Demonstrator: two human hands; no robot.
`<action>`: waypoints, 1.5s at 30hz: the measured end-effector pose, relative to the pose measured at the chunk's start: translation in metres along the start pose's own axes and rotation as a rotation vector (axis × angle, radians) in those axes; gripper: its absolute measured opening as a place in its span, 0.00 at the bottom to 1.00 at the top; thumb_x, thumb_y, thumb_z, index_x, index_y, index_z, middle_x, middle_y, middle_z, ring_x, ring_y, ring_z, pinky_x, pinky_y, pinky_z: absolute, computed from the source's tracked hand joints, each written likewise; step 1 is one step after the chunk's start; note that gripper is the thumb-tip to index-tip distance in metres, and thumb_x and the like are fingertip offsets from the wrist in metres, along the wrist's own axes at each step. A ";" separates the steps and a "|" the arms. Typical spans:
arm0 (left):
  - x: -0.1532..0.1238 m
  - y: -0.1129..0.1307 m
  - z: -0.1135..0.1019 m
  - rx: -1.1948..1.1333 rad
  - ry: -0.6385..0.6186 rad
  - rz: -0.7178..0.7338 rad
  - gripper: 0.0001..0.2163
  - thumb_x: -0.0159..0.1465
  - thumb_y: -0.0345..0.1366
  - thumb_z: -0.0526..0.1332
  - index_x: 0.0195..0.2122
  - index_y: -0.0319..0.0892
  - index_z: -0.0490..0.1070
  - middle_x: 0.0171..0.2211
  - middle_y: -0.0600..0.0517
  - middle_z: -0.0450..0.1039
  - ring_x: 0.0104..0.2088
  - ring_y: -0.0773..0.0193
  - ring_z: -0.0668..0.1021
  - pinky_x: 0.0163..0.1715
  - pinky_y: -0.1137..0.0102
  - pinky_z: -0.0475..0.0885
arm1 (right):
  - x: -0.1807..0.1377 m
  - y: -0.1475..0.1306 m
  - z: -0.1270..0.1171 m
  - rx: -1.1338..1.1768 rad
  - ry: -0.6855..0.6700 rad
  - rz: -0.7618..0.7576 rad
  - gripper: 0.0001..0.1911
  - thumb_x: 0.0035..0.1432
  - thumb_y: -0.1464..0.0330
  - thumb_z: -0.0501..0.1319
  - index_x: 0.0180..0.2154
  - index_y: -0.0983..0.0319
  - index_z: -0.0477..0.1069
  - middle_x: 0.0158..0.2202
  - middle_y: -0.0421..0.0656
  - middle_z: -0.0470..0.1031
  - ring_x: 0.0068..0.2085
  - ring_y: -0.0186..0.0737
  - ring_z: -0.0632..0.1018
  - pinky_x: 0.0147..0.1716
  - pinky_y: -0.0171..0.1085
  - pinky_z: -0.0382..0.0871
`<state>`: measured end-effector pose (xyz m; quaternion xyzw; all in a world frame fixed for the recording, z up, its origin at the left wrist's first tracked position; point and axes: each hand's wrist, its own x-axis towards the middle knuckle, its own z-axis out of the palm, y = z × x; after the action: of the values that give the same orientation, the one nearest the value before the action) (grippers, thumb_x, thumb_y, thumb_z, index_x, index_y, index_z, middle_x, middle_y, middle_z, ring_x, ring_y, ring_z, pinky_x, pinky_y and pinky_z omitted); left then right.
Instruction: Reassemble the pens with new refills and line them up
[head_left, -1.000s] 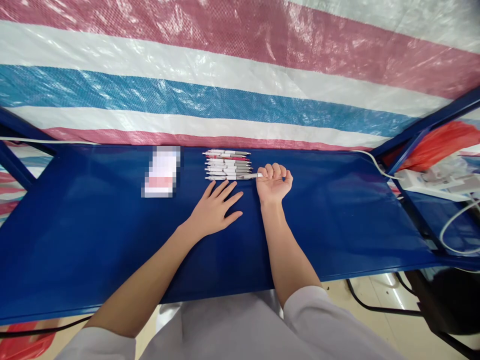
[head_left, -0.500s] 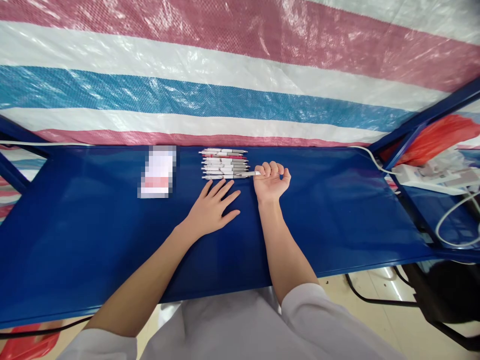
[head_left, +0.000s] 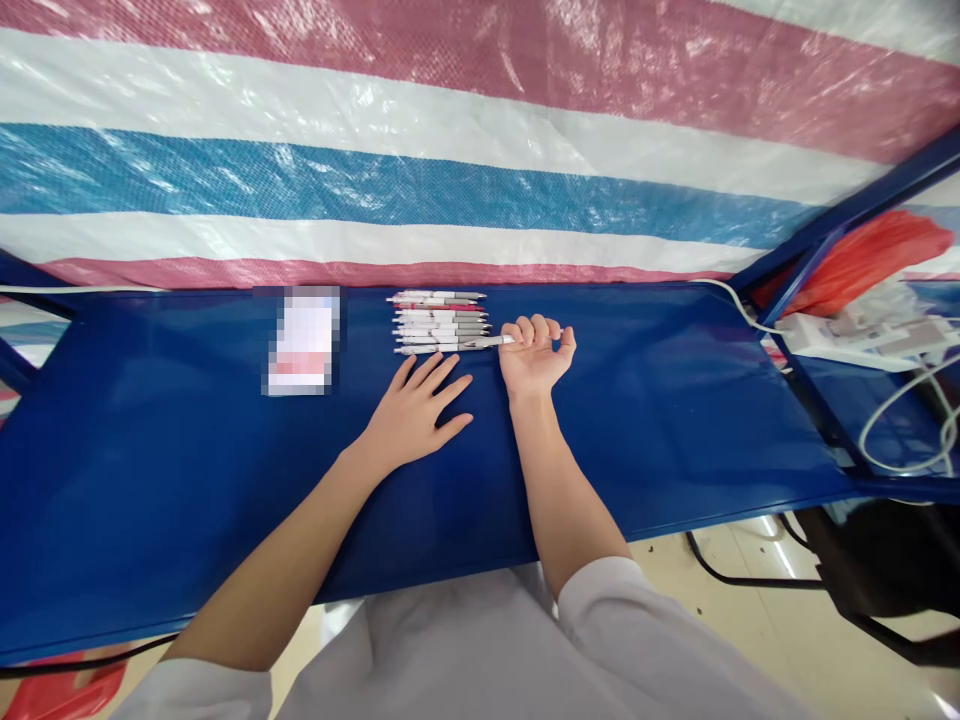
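Note:
A stack of white and grey pens [head_left: 439, 318], with a red one [head_left: 420, 306] among them, lies side by side in a row near the back of the blue table. My left hand [head_left: 409, 412] rests flat, palm down, with its fingers spread; its fingertips are just in front of the nearest pen. Palm up at the right end of the row, my right hand [head_left: 536, 358] has its fingers curled around a white and grey pen [head_left: 491, 342]. That pen's tip points left, over the end of the row, and its other end is hidden in the fingers.
A pixelated white rectangular item [head_left: 304, 340] lies left of the pens. Striped plastic sheeting [head_left: 420, 185] hangs behind the blue table [head_left: 187, 480]. At right are a white power strip [head_left: 847, 345], cables and a red plastic bag [head_left: 885, 260]. A dark chair [head_left: 885, 570] stands below.
The view has shifted slightly, so the table's contents appear a little farther left. Both hands keep their pose, and the pen stays in my right hand.

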<state>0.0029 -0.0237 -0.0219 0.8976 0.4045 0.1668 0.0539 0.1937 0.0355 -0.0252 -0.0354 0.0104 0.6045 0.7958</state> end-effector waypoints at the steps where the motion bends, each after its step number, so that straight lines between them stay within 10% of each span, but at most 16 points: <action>1: 0.000 0.000 0.000 -0.006 0.006 -0.001 0.21 0.67 0.45 0.57 0.60 0.46 0.70 0.64 0.43 0.63 0.65 0.45 0.64 0.65 0.46 0.55 | 0.000 0.000 0.000 -0.004 0.002 0.001 0.19 0.65 0.58 0.47 0.23 0.57 0.52 0.19 0.32 0.48 0.21 0.33 0.54 0.22 0.35 0.57; 16: 0.017 -0.001 -0.023 -0.016 0.373 -0.179 0.14 0.69 0.37 0.54 0.50 0.42 0.75 0.49 0.46 0.78 0.51 0.56 0.77 0.54 0.61 0.71 | -0.016 0.010 0.011 -0.068 -0.015 0.044 0.23 0.66 0.53 0.50 0.23 0.58 0.53 0.19 0.31 0.49 0.21 0.31 0.56 0.23 0.34 0.59; 26: 0.054 0.007 -0.031 0.121 0.230 0.047 0.11 0.71 0.35 0.54 0.48 0.39 0.74 0.45 0.45 0.78 0.44 0.56 0.79 0.46 0.64 0.75 | -0.027 0.019 0.032 -0.109 -0.013 0.094 0.20 0.63 0.54 0.55 0.24 0.58 0.55 0.19 0.30 0.54 0.22 0.30 0.62 0.26 0.34 0.66; 34: 0.054 -0.005 -0.029 0.156 0.256 0.019 0.11 0.71 0.35 0.54 0.42 0.39 0.76 0.38 0.47 0.80 0.39 0.58 0.80 0.39 0.67 0.74 | -0.012 0.000 0.025 -0.818 0.189 -0.172 0.10 0.59 0.59 0.59 0.39 0.57 0.71 0.36 0.38 0.78 0.39 0.35 0.80 0.54 0.46 0.72; 40: 0.058 -0.014 -0.032 0.177 0.220 -0.011 0.12 0.71 0.34 0.54 0.40 0.39 0.76 0.37 0.47 0.80 0.39 0.57 0.80 0.36 0.67 0.73 | -0.015 -0.016 0.021 -1.847 -0.508 -0.702 0.12 0.63 0.67 0.57 0.46 0.58 0.76 0.48 0.44 0.81 0.54 0.42 0.78 0.63 0.50 0.63; 45: 0.060 -0.014 -0.034 0.166 0.171 0.028 0.11 0.71 0.33 0.53 0.40 0.38 0.76 0.35 0.46 0.79 0.39 0.56 0.79 0.38 0.65 0.73 | -0.017 -0.019 0.017 -2.140 -1.074 -0.860 0.16 0.65 0.73 0.55 0.50 0.59 0.75 0.50 0.43 0.80 0.56 0.39 0.77 0.62 0.44 0.67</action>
<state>0.0182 0.0295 0.0223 0.8869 0.4076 0.2095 -0.0577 0.2069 0.0154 -0.0064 -0.4096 -0.8155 -0.0565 0.4049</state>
